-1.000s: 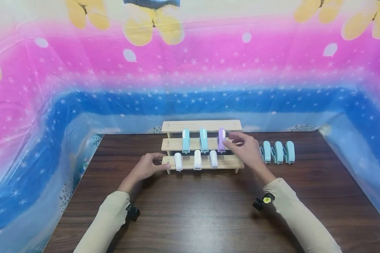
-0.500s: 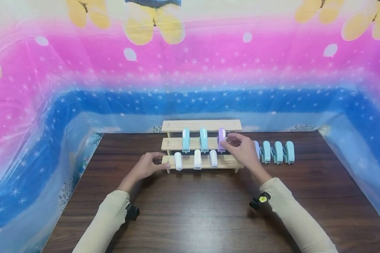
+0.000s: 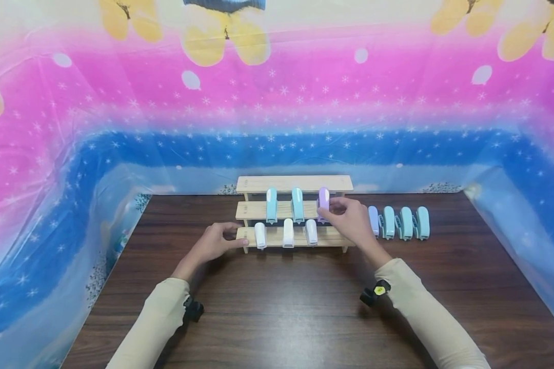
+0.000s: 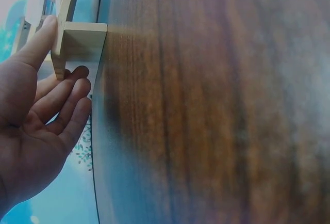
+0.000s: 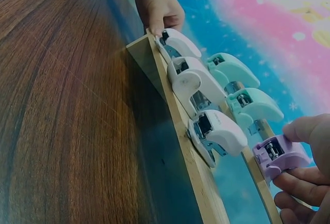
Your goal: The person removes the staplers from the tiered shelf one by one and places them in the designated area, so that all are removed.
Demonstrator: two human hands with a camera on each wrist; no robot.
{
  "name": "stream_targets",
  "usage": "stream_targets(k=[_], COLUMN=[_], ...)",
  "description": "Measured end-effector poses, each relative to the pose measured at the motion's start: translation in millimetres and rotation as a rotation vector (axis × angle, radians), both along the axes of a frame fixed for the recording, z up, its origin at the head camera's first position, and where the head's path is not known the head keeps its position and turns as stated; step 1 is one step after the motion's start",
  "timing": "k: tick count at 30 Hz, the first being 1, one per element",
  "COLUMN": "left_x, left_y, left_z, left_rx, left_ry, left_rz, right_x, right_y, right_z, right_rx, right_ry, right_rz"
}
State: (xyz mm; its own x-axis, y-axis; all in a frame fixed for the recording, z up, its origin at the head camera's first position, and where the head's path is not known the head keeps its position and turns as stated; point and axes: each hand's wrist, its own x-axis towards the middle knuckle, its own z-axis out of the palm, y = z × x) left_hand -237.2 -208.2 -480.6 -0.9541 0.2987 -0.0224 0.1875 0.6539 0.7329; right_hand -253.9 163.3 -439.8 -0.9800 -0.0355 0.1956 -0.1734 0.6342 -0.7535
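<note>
My right hand (image 3: pixel 351 218) pinches a purple stapler (image 3: pixel 323 204) at the right of the middle tier of a three-step wooden rack (image 3: pixel 300 183). In the right wrist view, the thumb is at the top of the purple stapler (image 5: pixel 281 156) and fingers lie under it. Two mint staplers (image 3: pixel 297 204) stand to its left on that tier. On the lowest tier are three white staplers (image 3: pixel 288 233). My left hand (image 3: pixel 216 241) holds that tier's left end, thumb along the board and fingers around the end (image 4: pixel 85 33).
Right of the rack, three mint staplers (image 3: pixel 406 223) and a lavender stapler (image 3: pixel 373 220) stand in a row on the dark wooden table (image 3: pixel 281 312). A patterned cloth (image 3: pixel 277 148) hangs behind and along the sides.
My right hand has shifted slightly left and down along the purple stapler, uncovering the lavender one on the table. The left hand and the rack stay put.
</note>
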Motion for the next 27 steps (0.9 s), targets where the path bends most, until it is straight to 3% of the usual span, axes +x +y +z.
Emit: stream_targets(k=[17, 27], left_x=[1.1, -0.2], left_y=[0.1, -0.1], left_z=[0.4, -0.7], left_rx=[0.009, 0.006], left_ry=[-0.016, -0.008], left_rz=[0.018, 0.016], right_x=[-0.5, 4.6], right_y=[-2.0, 5.3], right_z=[0.6, 9.5], right_rx=[0.024, -0.006], right_ry=[0.015, -0.001], right_rz=[-0.023, -0.037])
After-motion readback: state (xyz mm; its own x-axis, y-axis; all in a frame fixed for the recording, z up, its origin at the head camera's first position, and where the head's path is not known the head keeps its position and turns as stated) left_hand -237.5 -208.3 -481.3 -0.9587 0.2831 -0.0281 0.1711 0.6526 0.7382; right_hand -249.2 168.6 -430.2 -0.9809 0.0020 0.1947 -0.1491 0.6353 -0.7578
